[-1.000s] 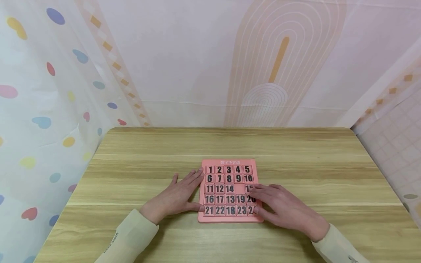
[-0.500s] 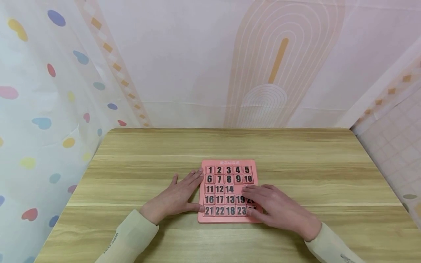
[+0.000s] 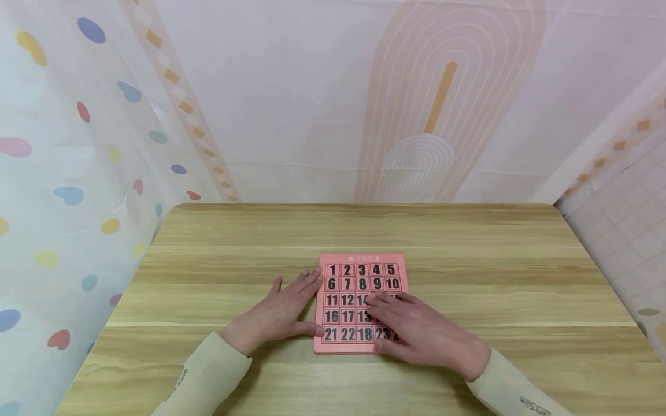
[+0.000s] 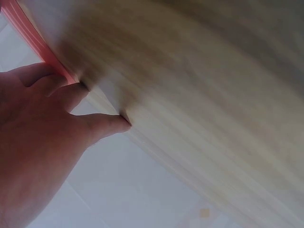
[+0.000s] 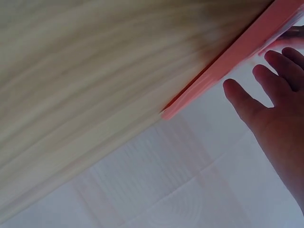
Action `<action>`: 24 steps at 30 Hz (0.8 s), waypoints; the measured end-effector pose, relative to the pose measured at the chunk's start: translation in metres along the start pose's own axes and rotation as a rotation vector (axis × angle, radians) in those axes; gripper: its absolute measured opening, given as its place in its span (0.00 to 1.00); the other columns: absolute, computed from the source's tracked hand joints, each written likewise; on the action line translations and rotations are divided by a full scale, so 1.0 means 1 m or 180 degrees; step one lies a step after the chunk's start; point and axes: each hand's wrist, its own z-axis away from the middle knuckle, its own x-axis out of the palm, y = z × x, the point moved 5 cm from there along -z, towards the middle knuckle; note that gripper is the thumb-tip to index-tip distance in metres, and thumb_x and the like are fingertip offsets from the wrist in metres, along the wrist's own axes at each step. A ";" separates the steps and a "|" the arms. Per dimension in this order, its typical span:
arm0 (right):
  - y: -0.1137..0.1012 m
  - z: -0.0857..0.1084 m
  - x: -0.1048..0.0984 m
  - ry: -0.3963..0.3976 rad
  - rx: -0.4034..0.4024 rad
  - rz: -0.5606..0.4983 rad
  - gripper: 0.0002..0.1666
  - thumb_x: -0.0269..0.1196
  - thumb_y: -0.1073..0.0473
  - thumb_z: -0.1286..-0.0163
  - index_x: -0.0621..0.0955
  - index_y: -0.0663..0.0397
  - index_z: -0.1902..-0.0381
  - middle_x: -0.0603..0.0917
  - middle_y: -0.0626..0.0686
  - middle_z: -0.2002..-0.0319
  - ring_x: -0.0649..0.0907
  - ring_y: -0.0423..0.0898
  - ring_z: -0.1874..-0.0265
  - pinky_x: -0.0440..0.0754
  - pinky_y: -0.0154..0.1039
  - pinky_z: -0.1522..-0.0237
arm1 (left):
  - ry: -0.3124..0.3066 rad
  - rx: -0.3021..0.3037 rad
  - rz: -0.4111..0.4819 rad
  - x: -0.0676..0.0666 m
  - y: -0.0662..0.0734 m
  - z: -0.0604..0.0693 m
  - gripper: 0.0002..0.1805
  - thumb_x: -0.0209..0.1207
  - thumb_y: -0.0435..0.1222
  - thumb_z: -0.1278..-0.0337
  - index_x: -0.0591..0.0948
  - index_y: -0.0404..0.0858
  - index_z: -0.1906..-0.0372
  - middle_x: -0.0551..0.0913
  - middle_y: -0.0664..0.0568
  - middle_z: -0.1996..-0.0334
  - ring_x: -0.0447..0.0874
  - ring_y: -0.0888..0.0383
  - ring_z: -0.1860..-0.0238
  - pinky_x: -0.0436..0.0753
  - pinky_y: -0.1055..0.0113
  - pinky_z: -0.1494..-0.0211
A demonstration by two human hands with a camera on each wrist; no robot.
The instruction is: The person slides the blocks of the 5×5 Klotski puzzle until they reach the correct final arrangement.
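A pink sliding number puzzle (image 3: pixel 343 349) lies flat on the wooden table. My left hand (image 3: pixel 278 312) rests at its left side, fingertips on the upper left edge and thumb on the lower left edge. Over the right part of the board is my right hand (image 3: pixel 429 332), fingers extended, fingertips by the right side of the 14 tile (image 3: pixel 361 300) and thumb near the 23 tile (image 3: pixel 382 334). That hand hides the gap and several tiles of the lower right. In the right wrist view, the fingers (image 5: pixel 240 97) stretch over the puzzle's pink side (image 5: pixel 213 73).
Bare wood of the table (image 3: pixel 250 231) surrounds the puzzle. A patterned curtain (image 3: pixel 291 104) hangs behind the table's back edge, and a dotted one (image 3: pixel 67 156) hangs along the left.
My right hand has moved left across the board, from its right edge to the 14 tile, covering the gap. The left hand stays in place.
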 end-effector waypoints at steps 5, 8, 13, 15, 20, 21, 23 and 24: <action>-0.001 -0.003 0.002 0.0049 -0.0082 0.0084 0.37 0.56 0.37 0.21 0.74 0.55 0.26 0.74 0.55 0.27 0.70 0.54 0.26 0.66 0.58 0.25 | 0.0001 0.0007 -0.0004 0.001 0.000 0.000 0.58 0.66 0.64 0.43 0.57 0.33 0.18 0.49 0.44 0.17 0.48 0.42 0.18 0.47 0.26 0.25; -0.001 -0.003 0.003 0.0075 -0.0101 0.0123 0.37 0.55 0.37 0.20 0.74 0.55 0.26 0.75 0.55 0.27 0.71 0.53 0.26 0.66 0.57 0.25 | 0.0007 0.0008 -0.0004 0.000 0.001 0.000 0.58 0.66 0.64 0.43 0.57 0.33 0.18 0.49 0.44 0.17 0.48 0.42 0.18 0.47 0.26 0.25; 0.000 -0.004 0.005 0.0041 -0.0073 0.0130 0.38 0.53 0.36 0.20 0.74 0.55 0.26 0.75 0.54 0.27 0.71 0.52 0.26 0.65 0.57 0.25 | 0.0008 -0.0001 -0.0001 -0.001 0.001 0.001 0.58 0.66 0.64 0.43 0.58 0.33 0.19 0.49 0.44 0.17 0.48 0.42 0.18 0.47 0.26 0.25; 0.000 -0.004 0.005 0.0027 -0.0055 0.0114 0.37 0.53 0.36 0.20 0.74 0.55 0.26 0.75 0.54 0.28 0.72 0.52 0.26 0.66 0.57 0.25 | 0.0007 -0.0009 -0.0004 -0.001 0.001 0.001 0.58 0.65 0.64 0.42 0.58 0.33 0.19 0.50 0.44 0.17 0.48 0.42 0.18 0.47 0.26 0.24; 0.001 -0.003 0.003 0.0020 -0.0009 0.0078 0.37 0.54 0.36 0.20 0.76 0.55 0.27 0.76 0.54 0.28 0.72 0.53 0.27 0.66 0.58 0.26 | -0.0004 -0.0022 0.0027 -0.002 0.001 0.001 0.58 0.65 0.64 0.42 0.58 0.33 0.19 0.50 0.44 0.17 0.48 0.42 0.18 0.46 0.26 0.24; 0.002 -0.002 0.003 0.0017 0.0001 0.0073 0.37 0.54 0.36 0.20 0.76 0.55 0.28 0.76 0.53 0.28 0.72 0.53 0.27 0.66 0.59 0.26 | -0.0004 -0.0017 0.0038 -0.002 0.001 0.002 0.58 0.65 0.65 0.42 0.58 0.33 0.19 0.50 0.44 0.17 0.48 0.41 0.18 0.46 0.26 0.25; 0.003 -0.001 0.003 0.0024 0.0029 0.0052 0.36 0.54 0.36 0.20 0.76 0.54 0.28 0.76 0.53 0.28 0.72 0.53 0.27 0.66 0.59 0.26 | -0.0012 -0.0025 0.0030 -0.002 0.001 0.001 0.58 0.65 0.65 0.42 0.58 0.34 0.18 0.50 0.45 0.17 0.48 0.42 0.18 0.46 0.26 0.24; 0.004 0.000 0.003 0.0024 0.0043 0.0041 0.36 0.54 0.36 0.20 0.76 0.54 0.28 0.75 0.53 0.28 0.72 0.53 0.27 0.65 0.60 0.26 | -0.0012 -0.0026 0.0029 -0.002 0.001 0.002 0.58 0.65 0.65 0.42 0.57 0.34 0.18 0.49 0.45 0.17 0.48 0.42 0.18 0.46 0.26 0.24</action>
